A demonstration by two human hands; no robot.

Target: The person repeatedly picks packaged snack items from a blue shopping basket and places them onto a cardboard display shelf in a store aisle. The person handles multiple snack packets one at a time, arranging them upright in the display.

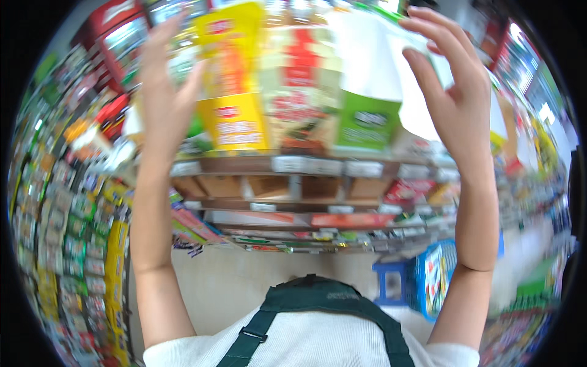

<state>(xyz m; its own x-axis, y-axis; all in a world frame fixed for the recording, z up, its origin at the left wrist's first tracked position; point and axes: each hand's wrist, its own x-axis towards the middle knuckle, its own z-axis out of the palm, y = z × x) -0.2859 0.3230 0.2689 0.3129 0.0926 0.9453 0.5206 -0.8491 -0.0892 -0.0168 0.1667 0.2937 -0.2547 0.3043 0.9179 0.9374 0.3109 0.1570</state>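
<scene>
My left hand (pixel 163 87) is raised at the left of the top shelf, thumb and fingers apart, blurred by motion. It is nearest to a yellow package (pixel 231 87) with printed writing. Beside that stands a pale green package (pixel 300 91) with a red panel and a food picture. To its right is a white package with a green lower part (pixel 369 119). My right hand (pixel 458 87) hovers at the right, fingers spread, in front of white packaging (pixel 417 101). Nothing shows in its grasp; whether its fingertips touch the packaging cannot be told.
Price labels line the shelf edge (pixel 220 166). Lower shelves hold brown compartments (pixel 270 186) and a red package (pixel 408 190). A blue basket (pixel 417 280) with goods rests by a blue stool (pixel 390 284) on the floor. Packed shelves (pixel 73 229) rise at left; a red refrigerator (pixel 110 46) stands behind.
</scene>
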